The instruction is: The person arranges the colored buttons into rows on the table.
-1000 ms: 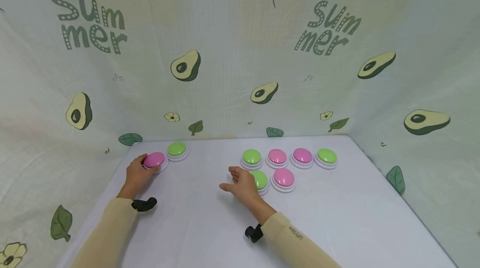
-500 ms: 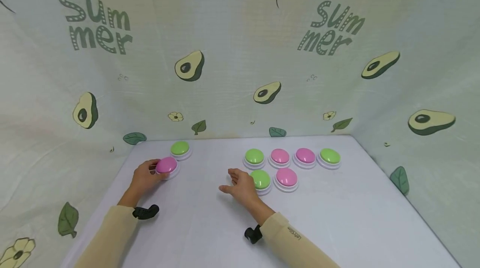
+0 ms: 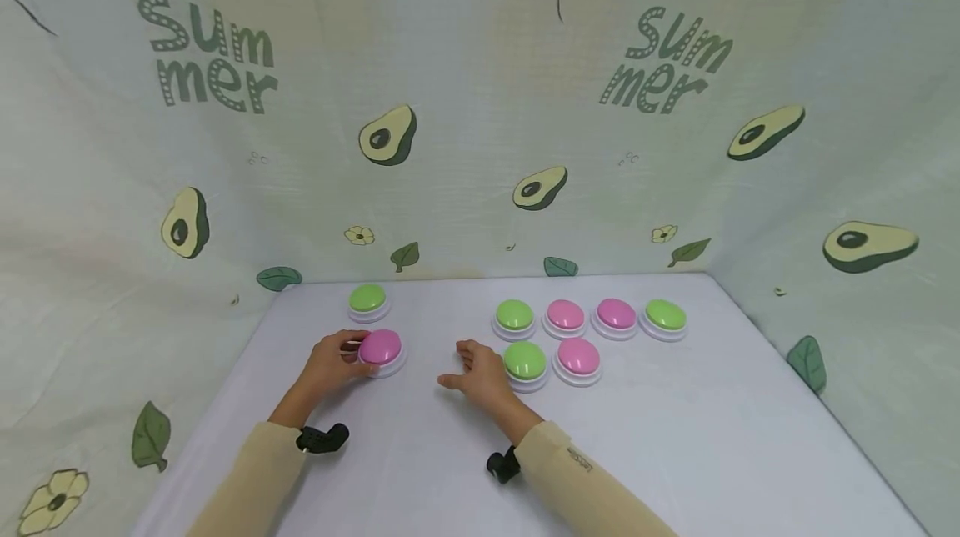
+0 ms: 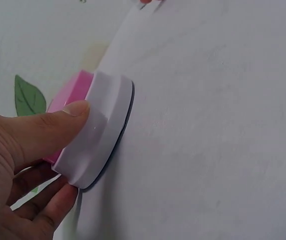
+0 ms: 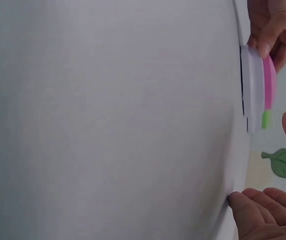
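Note:
My left hand (image 3: 330, 363) grips a pink push button (image 3: 380, 347) by its round white base, left of the table's middle. In the left wrist view the thumb (image 4: 75, 108) lies on the side of the pink button (image 4: 102, 115), with fingers curled below it. Whether its base touches the table or is slightly raised, I cannot tell. My right hand (image 3: 483, 374) holds nothing; its thumb and fingers are spread apart, facing the pink button. Just right of that hand is a green push button (image 3: 525, 360), its left edge partly hidden by the hand.
Another green button (image 3: 367, 298) stands at the back left of the white table (image 3: 675, 437). On the right, a back row holds a green button (image 3: 515, 315), two pink ones (image 3: 565, 315) and a green one (image 3: 666, 315). A pink button (image 3: 578, 356) sits in front. A printed cloth (image 3: 450, 62) hangs behind.
My left hand has carried the pink button right and toward me, away from the green button at the back left. The right hand has stayed nearly still. The head view has shifted slightly.

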Tool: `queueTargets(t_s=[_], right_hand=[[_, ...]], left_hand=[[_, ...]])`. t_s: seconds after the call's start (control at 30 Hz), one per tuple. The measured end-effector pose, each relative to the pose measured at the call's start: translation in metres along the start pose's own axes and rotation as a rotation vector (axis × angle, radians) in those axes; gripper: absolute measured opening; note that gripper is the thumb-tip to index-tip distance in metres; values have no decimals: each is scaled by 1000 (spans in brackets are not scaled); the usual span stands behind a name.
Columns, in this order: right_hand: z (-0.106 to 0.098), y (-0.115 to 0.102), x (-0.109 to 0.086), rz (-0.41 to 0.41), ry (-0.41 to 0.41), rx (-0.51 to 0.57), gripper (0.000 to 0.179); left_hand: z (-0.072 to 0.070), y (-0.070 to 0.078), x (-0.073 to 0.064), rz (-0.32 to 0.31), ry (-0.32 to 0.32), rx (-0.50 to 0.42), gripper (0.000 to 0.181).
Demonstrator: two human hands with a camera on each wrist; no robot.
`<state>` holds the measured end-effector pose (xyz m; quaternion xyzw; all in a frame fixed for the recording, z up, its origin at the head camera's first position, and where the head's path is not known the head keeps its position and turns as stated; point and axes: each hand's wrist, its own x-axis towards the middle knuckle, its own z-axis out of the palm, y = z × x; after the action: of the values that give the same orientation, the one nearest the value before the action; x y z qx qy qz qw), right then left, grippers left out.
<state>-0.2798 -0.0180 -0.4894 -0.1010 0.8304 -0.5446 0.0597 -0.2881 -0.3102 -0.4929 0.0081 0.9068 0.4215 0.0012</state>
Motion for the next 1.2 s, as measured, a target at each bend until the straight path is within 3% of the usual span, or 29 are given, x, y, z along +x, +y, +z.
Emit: queueTargets(t_s=[0.23, 0.53, 0.73, 0.87, 1.2], right_hand=[[5, 2, 5, -25, 0, -17, 67], [6, 8, 11, -91, 14, -57, 63], [8, 9, 13, -134, 46, -68, 57], [8, 8, 14, -111, 77, -65, 55], [-1, 4, 10, -86, 119, -87, 58]], left_hand=[[29, 14, 4, 6, 2, -71, 70], [56, 29, 8, 92, -2, -155, 67], [66, 38, 6, 111, -1, -193, 62], [71, 40, 4, 101, 13, -201, 61], [78, 52, 5, 152, 31, -208, 60]])
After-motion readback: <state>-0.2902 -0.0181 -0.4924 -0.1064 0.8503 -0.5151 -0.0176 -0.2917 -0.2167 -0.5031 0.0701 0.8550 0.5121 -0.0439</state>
